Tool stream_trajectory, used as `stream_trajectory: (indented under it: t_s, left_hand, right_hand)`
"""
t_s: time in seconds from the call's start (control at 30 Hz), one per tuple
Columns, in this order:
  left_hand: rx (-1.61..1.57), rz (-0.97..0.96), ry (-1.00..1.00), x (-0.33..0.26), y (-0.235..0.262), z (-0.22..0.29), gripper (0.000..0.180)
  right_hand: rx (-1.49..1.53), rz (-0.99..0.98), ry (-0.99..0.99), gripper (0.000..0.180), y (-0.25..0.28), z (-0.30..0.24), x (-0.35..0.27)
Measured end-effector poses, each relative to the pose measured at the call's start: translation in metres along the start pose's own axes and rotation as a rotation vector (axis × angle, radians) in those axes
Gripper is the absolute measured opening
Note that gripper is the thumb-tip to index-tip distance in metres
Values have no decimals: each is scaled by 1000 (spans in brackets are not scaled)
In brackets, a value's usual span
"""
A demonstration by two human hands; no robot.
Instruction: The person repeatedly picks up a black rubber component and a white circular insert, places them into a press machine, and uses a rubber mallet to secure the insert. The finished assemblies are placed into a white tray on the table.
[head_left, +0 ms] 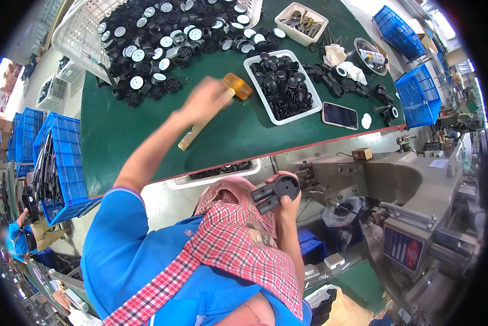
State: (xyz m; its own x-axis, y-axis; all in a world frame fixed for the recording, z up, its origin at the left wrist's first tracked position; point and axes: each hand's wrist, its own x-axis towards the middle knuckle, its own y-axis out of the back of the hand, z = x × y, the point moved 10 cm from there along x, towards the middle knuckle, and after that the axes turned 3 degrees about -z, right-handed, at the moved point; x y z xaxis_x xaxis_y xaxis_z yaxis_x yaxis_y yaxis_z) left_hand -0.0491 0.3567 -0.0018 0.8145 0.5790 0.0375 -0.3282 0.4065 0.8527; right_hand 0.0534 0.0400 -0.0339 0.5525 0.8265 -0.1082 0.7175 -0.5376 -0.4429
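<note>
One mallet (236, 88) with an amber head and a pale handle lies at a slant on the green table (113, 130), and one black fitting (275, 191), a round cup with two tubes side by side, is held up near the person's body, on the near side of the table edge. Farther off stand one white tray (311, 112) of small black parts, too many to count, one cream tray (320, 36) of metal pieces, one metal bowl (381, 69) and, nearer on the right, one phone (339, 116). One large white basket (73, 39) at the far left has beside it a spread of round black pieces (168, 32), many white-faced, too crowded to count. Two blue crates (399, 31) stand beyond the table on the far right. The left hand (205, 101) is at the mallet's handle, its fingers blurred by motion; whether they are closed around it cannot be told. The right hand (288, 200) grasps the fitting, thumb on the near side and fingers curled behind, parted only by the fitting's width.
</note>
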Motion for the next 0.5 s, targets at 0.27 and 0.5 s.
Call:
stream_trajectory:
  t_s: [0.27, 0.5]
  left_hand:
    - [516, 423, 193, 46, 65, -154, 37]
    - [-529, -112, -248, -32, -33, 175, 50]
  right_hand:
    - [274, -46, -162, 99, 10, 16, 15]
    - [-97, 111, 74, 105, 40, -20, 24]
